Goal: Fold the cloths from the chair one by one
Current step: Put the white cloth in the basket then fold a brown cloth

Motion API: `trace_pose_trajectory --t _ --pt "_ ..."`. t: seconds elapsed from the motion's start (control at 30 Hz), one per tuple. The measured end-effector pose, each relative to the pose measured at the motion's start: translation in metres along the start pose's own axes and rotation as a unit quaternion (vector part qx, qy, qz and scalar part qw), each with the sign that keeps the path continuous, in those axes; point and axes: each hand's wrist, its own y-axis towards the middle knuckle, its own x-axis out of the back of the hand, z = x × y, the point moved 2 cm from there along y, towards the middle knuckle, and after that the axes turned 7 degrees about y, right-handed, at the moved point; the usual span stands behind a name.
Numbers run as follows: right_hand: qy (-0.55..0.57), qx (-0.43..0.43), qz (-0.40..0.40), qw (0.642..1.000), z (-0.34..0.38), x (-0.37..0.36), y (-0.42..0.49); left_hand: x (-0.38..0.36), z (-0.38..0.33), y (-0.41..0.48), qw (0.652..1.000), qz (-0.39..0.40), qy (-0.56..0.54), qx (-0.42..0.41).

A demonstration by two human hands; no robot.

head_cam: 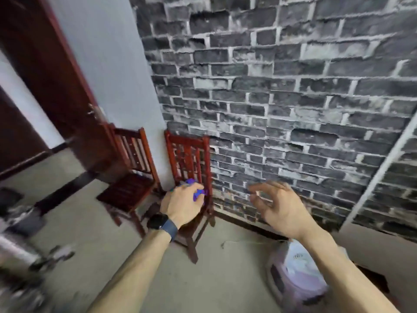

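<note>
A red wooden chair (188, 154) stands against the grey brick wall. My left hand (182, 203), with a dark watch on its wrist, is over the chair's seat and closed on a purple-blue cloth (198, 192), of which only a small part shows past my fingers. The seat itself is mostly hidden behind that hand. My right hand (279, 204) hovers to the right of the chair, fingers spread and curled, holding nothing. The view is blurred by motion.
A second red chair (133, 177) stands to the left, next to a dark red door (52, 86). A pinkish basket (295, 274) sits on the floor under my right forearm. A cardboard sheet (383, 251) leans at the right. Blurred dark objects lie at the far left.
</note>
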Motion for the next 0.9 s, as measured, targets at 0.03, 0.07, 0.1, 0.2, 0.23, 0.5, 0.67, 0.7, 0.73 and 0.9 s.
trace_pose_trajectory --t 0.03,0.07,0.1,0.2,0.23,0.5,0.67,0.7,0.73,0.9 --pt "0.014 0.012 0.017 1.000 0.012 -0.014 0.017 0.009 0.025 0.001 1.000 -0.003 0.021 0.019" --pt "0.029 0.021 0.034 0.999 0.025 -0.029 0.035 0.018 0.050 0.003 0.998 -0.007 0.041 0.038" --pt "0.044 0.030 0.050 0.997 0.040 -0.047 0.053 0.028 0.078 0.005 0.997 -0.011 0.054 0.055" --pt "0.070 0.055 0.080 0.993 0.082 -0.101 0.104 0.051 0.160 0.014 0.993 -0.029 0.057 0.095" --pt "0.075 0.064 0.091 0.991 0.094 -0.118 0.119 0.056 0.184 0.016 0.992 -0.034 0.055 0.106" --pt "0.101 0.060 0.133 0.984 0.113 -0.230 0.207 0.044 0.320 0.044 0.985 -0.025 0.038 0.164" --pt "0.112 0.042 0.152 0.981 0.080 -0.297 0.251 -0.013 0.364 0.075 0.981 0.058 0.021 0.185" --pt "0.117 0.046 0.159 0.979 0.072 -0.311 0.262 -0.027 0.371 0.085 0.979 0.075 0.018 0.190" --pt "0.121 0.047 0.165 0.978 0.062 -0.326 0.274 -0.041 0.378 0.096 0.977 0.090 0.016 0.193" --pt "0.135 -0.033 0.189 0.972 -0.002 -0.407 0.338 -0.112 0.413 0.155 0.960 0.167 -0.002 0.223"
